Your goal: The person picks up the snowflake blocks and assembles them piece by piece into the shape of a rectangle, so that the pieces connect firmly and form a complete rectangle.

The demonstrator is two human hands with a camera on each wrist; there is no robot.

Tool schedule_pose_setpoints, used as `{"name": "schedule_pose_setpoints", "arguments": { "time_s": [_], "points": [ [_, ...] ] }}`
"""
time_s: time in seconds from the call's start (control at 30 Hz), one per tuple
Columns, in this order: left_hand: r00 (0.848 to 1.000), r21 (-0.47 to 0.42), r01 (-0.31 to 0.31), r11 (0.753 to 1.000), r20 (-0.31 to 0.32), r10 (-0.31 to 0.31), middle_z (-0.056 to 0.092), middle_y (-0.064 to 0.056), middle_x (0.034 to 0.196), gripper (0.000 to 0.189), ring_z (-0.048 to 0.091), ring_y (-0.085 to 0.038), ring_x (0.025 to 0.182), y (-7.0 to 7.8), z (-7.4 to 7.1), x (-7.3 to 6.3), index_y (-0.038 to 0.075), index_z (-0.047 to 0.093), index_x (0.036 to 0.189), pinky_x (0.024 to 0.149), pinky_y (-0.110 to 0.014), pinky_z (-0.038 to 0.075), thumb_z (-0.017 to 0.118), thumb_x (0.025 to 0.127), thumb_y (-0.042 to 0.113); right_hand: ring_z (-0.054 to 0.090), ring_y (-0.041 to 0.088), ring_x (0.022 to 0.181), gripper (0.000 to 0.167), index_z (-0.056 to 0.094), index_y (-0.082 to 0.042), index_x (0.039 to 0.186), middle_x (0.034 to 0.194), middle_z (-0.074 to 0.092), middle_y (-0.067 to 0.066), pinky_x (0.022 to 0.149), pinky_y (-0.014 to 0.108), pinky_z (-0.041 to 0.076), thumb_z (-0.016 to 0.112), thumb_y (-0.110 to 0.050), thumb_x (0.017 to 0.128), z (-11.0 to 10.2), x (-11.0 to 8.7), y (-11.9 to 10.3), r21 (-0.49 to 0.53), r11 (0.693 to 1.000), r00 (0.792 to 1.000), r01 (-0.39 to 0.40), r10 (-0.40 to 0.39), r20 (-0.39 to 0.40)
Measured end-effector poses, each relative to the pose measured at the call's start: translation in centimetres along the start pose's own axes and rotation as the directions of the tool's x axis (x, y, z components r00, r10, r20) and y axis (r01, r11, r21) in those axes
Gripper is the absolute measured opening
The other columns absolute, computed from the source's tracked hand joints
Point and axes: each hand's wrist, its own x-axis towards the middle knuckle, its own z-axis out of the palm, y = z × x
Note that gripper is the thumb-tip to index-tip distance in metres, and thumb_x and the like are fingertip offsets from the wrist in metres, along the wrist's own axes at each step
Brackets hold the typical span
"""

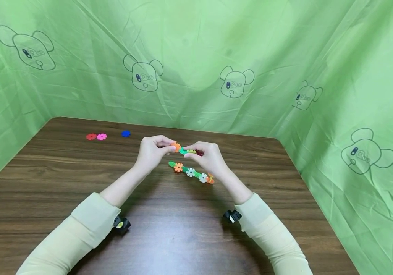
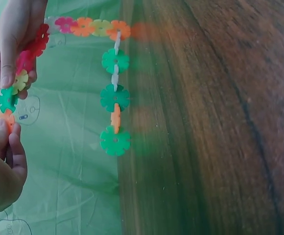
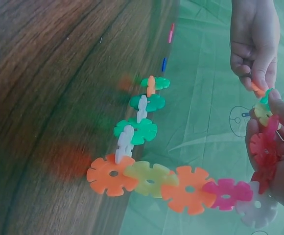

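Both hands hold one chain of interlocked flower-shaped plastic discs above the table. My left hand (image 1: 151, 153) pinches an orange disc (image 2: 4, 118) at one end between thumb and fingers. Close beside it, my right hand (image 1: 211, 158) grips the neighbouring part, with its thumb by a green disc (image 2: 8, 100) and the yellow and red discs against its fingers. From the right hand the chain bends through a white disc (image 3: 256, 204), pink, orange and yellow ones. Past an orange corner disc (image 3: 112, 175), a row of green, white and orange discs (image 1: 191, 172) runs low along the table.
A red disc (image 1: 91, 136) and a pink disc (image 1: 101, 136) lie side by side at the table's back left. A blue disc (image 1: 125, 133) lies to their right. Green cloth (image 1: 189, 46) surrounds the back and sides of the brown wooden table (image 1: 45, 172).
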Motion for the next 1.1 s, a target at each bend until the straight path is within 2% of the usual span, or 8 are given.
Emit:
{"name": "schedule_pose_setpoints", "arguments": {
  "time_s": [0.13,0.27,0.37,0.5,0.77,0.93,1.0,1.1],
  "points": [
    [1.000,0.005,-0.017,1.000,-0.014,0.017,0.073,-0.013,0.080,0.017,0.066,-0.014,0.059,0.1,0.2,-0.2,0.004,0.074,0.089,0.055,-0.022,0.053,0.077,0.076,0.015,0.036,0.008,0.053,0.019,0.076,-0.013,0.097,0.075,0.066,-0.005,0.048,0.020,0.031,0.074,-0.024,0.081,0.1,0.0,0.0,0.007,1.000,1.000,0.016,-0.016,-0.009],
    [0.999,0.024,-0.045,0.999,-0.021,0.045,0.073,-0.012,0.081,0.016,0.069,-0.021,0.064,0.2,0.3,-0.3,0.004,0.074,0.088,0.057,-0.030,0.056,0.077,0.076,0.014,0.038,0.007,0.053,0.020,0.076,-0.013,0.097,0.077,0.067,-0.005,0.048,0.020,0.032,0.073,-0.025,0.081,0.3,0.1,0.1,0.007,1.000,1.000,0.022,-0.022,-0.008],
    [0.999,0.044,-0.049,0.998,-0.016,0.050,0.073,-0.011,0.081,0.016,0.069,-0.018,0.064,0.2,0.3,-0.4,0.006,0.075,0.088,0.058,-0.031,0.056,0.078,0.076,0.015,0.039,0.007,0.054,0.020,0.076,-0.013,0.096,0.079,0.068,-0.005,0.048,0.020,0.033,0.074,-0.025,0.081,0.3,0.0,0.2,-0.001,1.000,1.000,0.017,-0.017,0.000],
    [0.999,0.045,-0.039,0.998,0.010,0.038,0.073,-0.010,0.080,0.016,0.067,-0.012,0.061,0.0,0.3,-0.4,0.006,0.074,0.089,0.056,-0.025,0.055,0.077,0.077,0.016,0.038,0.008,0.053,0.021,0.076,-0.015,0.097,0.078,0.068,-0.006,0.048,0.020,0.032,0.074,-0.027,0.080,0.3,-0.1,0.2,-0.017,1.000,1.000,0.003,-0.003,0.007],
    [0.997,0.033,-0.043,0.999,0.071,0.041,0.072,-0.009,0.083,0.015,0.066,-0.012,0.066,-0.5,0.0,-0.1,0.007,0.071,0.092,0.060,-0.028,0.056,0.075,0.081,0.017,0.039,0.006,0.054,0.024,0.075,-0.017,0.099,0.071,0.061,-0.006,0.048,0.019,0.034,0.072,-0.032,0.081,0.4,0.0,0.4,-0.056,0.997,0.999,-0.043,0.045,0.023],
    [0.995,0.049,-0.035,0.998,0.100,0.030,0.072,-0.010,0.089,0.017,0.069,-0.024,0.076,-1.0,-1.0,0.4,0.007,0.071,0.096,0.065,-0.034,0.057,0.074,0.083,0.017,0.035,0.006,0.052,0.022,0.074,-0.017,0.100,0.062,0.051,-0.003,0.047,0.019,0.031,0.073,-0.029,0.082,0.1,0.2,0.4,-0.086,0.994,0.996,-0.074,0.079,0.046],
    [0.994,0.083,-0.046,0.996,0.099,0.038,0.072,-0.010,0.093,0.019,0.069,-0.023,0.081,-1.3,-1.7,0.8,0.006,0.071,0.099,0.069,-0.033,0.057,0.074,0.083,0.017,0.035,0.006,0.052,0.021,0.074,-0.017,0.100,0.061,0.050,-0.003,0.048,0.019,0.031,0.074,-0.028,0.082,0.0,0.2,0.4,-0.092,0.991,0.994,-0.093,0.098,0.049],
    [0.995,0.141,-0.060,0.988,0.090,0.048,0.072,-0.011,0.098,0.023,0.068,-0.016,0.087,-2.1,-3.2,1.5,0.006,0.069,0.102,0.074,-0.025,0.055,0.074,0.083,0.019,0.035,0.007,0.052,0.020,0.074,-0.017,0.100,0.058,0.049,-0.002,0.048,0.019,0.030,0.075,-0.025,0.082,-0.4,0.2,0.4,-0.084,0.987,0.989,-0.135,0.140,0.056]
  ]
}}
